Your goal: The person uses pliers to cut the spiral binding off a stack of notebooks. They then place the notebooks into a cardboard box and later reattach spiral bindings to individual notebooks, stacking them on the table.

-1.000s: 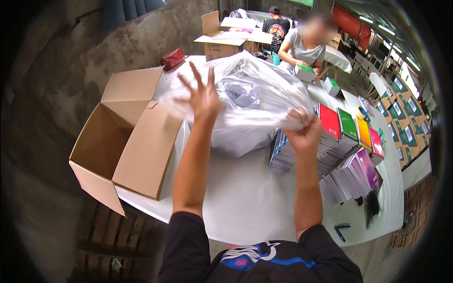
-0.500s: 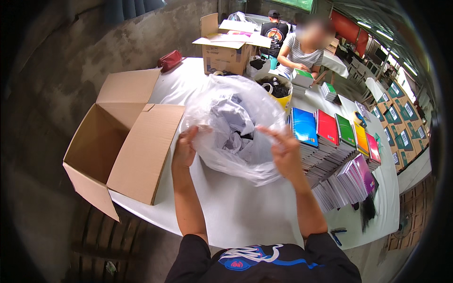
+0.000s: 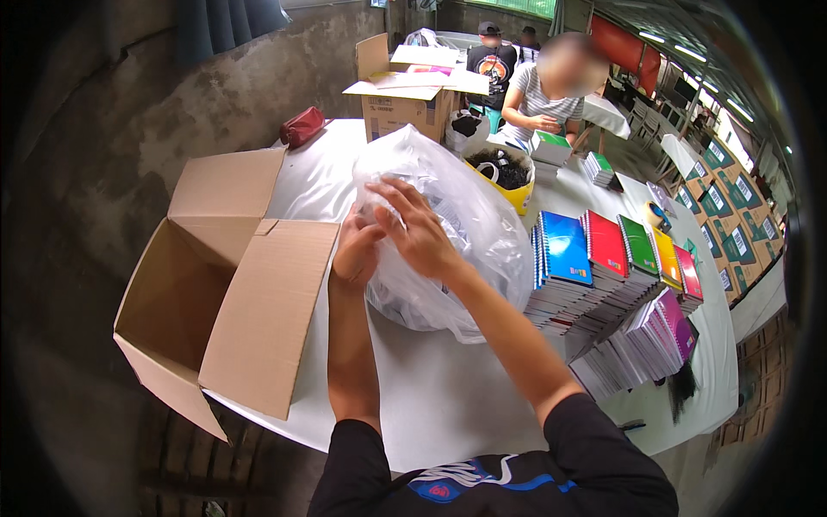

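Observation:
A large translucent plastic bag (image 3: 482,250) full of crumpled white and grey scraps sits in front of me on the table. At its left side my left hand (image 3: 357,250) is closed on the plastic, its fingers partly hidden. My right hand (image 3: 419,231) reaches across the front of the bag, fingers stretched out and touching the plastic close to my left hand. The bag's mouth is folded over, so its contents show only dimly through the film.
An open cardboard box (image 3: 185,284) stands to the left. Stacked spiral notebooks (image 3: 564,246) in several colours fill the right side. Behind the bag are a yellow bucket (image 3: 521,196) of dark scraps and another carton (image 3: 401,116). A person (image 3: 547,95) sits across the table holding something small.
My right hand has moved left across the bag to beside my left hand. The bag's wide-open mouth has been drawn over, and the bag now bulges upward.

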The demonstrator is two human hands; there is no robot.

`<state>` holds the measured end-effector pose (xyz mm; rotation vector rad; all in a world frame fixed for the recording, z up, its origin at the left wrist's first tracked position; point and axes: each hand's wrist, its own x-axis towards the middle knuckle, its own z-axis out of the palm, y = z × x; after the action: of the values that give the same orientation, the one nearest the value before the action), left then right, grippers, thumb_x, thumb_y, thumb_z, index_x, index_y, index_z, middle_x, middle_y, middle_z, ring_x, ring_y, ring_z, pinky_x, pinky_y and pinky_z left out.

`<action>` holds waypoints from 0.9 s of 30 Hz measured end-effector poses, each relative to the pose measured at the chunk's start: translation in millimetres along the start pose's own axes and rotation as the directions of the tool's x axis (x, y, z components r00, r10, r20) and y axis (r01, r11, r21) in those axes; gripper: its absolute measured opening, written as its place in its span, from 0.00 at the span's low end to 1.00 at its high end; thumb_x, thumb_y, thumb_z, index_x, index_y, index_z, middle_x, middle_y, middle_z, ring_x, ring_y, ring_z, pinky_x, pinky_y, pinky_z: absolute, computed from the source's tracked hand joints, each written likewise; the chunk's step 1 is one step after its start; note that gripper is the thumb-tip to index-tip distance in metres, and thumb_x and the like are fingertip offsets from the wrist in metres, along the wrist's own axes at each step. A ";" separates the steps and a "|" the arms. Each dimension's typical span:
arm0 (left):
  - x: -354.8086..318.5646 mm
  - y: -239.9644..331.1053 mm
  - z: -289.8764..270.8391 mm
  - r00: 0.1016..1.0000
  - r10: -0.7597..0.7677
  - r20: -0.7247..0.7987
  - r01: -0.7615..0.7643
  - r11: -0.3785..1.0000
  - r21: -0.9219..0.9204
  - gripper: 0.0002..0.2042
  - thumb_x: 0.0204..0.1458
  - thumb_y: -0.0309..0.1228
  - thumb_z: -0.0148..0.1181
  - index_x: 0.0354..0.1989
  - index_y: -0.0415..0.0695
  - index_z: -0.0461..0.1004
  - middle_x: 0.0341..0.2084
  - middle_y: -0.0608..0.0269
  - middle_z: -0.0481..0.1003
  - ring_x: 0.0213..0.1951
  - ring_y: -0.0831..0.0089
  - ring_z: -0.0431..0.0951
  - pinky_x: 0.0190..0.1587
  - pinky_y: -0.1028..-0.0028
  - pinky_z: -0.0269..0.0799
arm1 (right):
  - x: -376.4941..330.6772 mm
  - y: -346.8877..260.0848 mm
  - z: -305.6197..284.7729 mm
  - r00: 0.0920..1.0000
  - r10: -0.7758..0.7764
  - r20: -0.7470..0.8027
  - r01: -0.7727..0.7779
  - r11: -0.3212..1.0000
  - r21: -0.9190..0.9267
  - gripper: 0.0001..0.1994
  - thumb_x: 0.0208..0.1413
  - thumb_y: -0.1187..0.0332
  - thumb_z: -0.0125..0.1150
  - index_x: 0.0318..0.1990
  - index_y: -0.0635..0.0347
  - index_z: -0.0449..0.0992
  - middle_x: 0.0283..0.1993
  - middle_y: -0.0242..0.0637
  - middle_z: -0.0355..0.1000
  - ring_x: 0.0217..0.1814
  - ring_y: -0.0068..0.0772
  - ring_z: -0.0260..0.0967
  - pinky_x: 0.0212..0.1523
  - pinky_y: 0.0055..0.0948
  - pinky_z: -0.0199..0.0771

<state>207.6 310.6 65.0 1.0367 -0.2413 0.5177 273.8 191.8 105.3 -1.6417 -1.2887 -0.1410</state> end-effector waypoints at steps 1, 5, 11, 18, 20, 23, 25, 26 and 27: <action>-0.8 -4.3 3.0 0.999 0.043 0.030 -0.041 0.996 -0.078 0.24 0.51 0.33 0.54 0.54 0.37 0.58 0.41 0.56 0.71 0.45 0.66 0.72 0.49 0.70 0.68 | 6.1 48.8 9.0 0.998 0.055 0.024 -0.055 0.998 -0.016 0.23 0.56 0.46 0.47 0.58 0.37 0.64 0.68 0.39 0.47 0.68 0.52 0.43 0.63 0.56 0.42; -3.7 -25.3 -16.7 0.896 -0.222 -0.384 0.068 0.925 -0.375 0.18 0.57 0.43 0.48 0.49 0.44 0.67 0.37 0.64 0.73 0.39 0.72 0.73 0.40 0.71 0.70 | 17.1 99.7 31.1 0.867 0.434 0.245 -0.261 0.814 -0.519 0.34 0.44 0.38 0.56 0.61 0.30 0.59 0.71 0.30 0.40 0.71 0.55 0.34 0.56 0.75 0.35; 2.6 -40.1 -63.7 0.978 0.208 0.032 -0.126 0.702 -0.701 0.18 0.58 0.44 0.47 0.49 0.46 0.69 0.22 0.69 0.69 0.15 0.83 0.63 0.15 0.82 0.60 | 22.6 177.4 25.0 0.788 0.466 0.401 -0.185 0.802 -0.568 0.44 0.33 0.41 0.66 0.63 0.32 0.55 0.70 0.33 0.41 0.70 0.53 0.39 0.58 0.63 0.50; 88.2 -14.3 -100.7 0.983 0.170 0.073 -0.044 0.600 -0.799 0.27 0.58 0.49 0.41 0.57 0.40 0.61 0.32 0.60 0.72 0.18 0.76 0.67 0.23 0.76 0.70 | 59.7 185.3 16.5 0.559 0.561 0.610 -0.269 0.819 -0.507 0.46 0.36 0.40 0.64 0.63 0.50 0.55 0.64 0.47 0.52 0.66 0.46 0.49 0.61 0.36 0.56; 107.3 -15.1 -116.0 0.909 0.169 -0.380 -0.380 0.712 -0.591 0.27 0.58 0.48 0.40 0.58 0.39 0.60 0.38 0.58 0.73 0.21 0.69 0.72 0.31 0.70 0.74 | 56.2 195.5 15.5 0.609 0.540 0.582 -0.266 0.830 -0.491 0.46 0.36 0.41 0.64 0.63 0.50 0.55 0.64 0.47 0.53 0.66 0.47 0.50 0.61 0.36 0.56; 108.0 -46.0 -168.3 0.847 0.237 -0.477 -0.494 0.684 -0.537 0.25 0.58 0.43 0.42 0.59 0.37 0.58 0.43 0.54 0.72 0.32 0.61 0.76 0.43 0.64 0.71 | 61.9 199.2 25.9 0.670 0.474 0.572 -0.233 0.865 -0.445 0.46 0.36 0.41 0.64 0.63 0.51 0.56 0.64 0.48 0.53 0.66 0.47 0.50 0.61 0.36 0.56; 107.4 -69.6 -177.6 0.895 0.347 -0.280 -0.354 0.169 -0.920 0.26 0.58 0.42 0.44 0.60 0.36 0.55 0.43 0.54 0.72 0.36 0.63 0.75 0.45 0.65 0.70 | 59.3 205.4 23.2 0.693 0.472 0.545 -0.230 0.861 -0.454 0.45 0.37 0.41 0.64 0.63 0.52 0.56 0.64 0.48 0.54 0.65 0.47 0.50 0.61 0.37 0.55; 105.5 -74.7 -172.9 0.876 0.435 -0.210 -0.183 -0.106 -0.978 0.27 0.58 0.41 0.44 0.60 0.36 0.54 0.43 0.54 0.72 0.39 0.63 0.75 0.46 0.66 0.69 | 57.0 207.5 22.4 0.708 0.465 0.532 -0.225 0.862 -0.453 0.45 0.37 0.41 0.64 0.63 0.52 0.56 0.64 0.48 0.54 0.65 0.47 0.50 0.61 0.37 0.55; 103.4 -77.3 -168.4 0.825 0.528 -0.202 0.283 -0.695 -0.661 0.28 0.57 0.42 0.45 0.61 0.37 0.52 0.42 0.55 0.72 0.37 0.64 0.75 0.43 0.66 0.70 | 54.4 209.1 22.0 0.725 0.451 0.521 -0.217 0.867 -0.449 0.45 0.37 0.41 0.64 0.63 0.52 0.56 0.63 0.48 0.54 0.65 0.47 0.51 0.61 0.37 0.55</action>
<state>327.5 455.7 -32.8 -1.2777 -1.2285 0.0564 450.6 259.1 -1.4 -2.3442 -1.4530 0.4566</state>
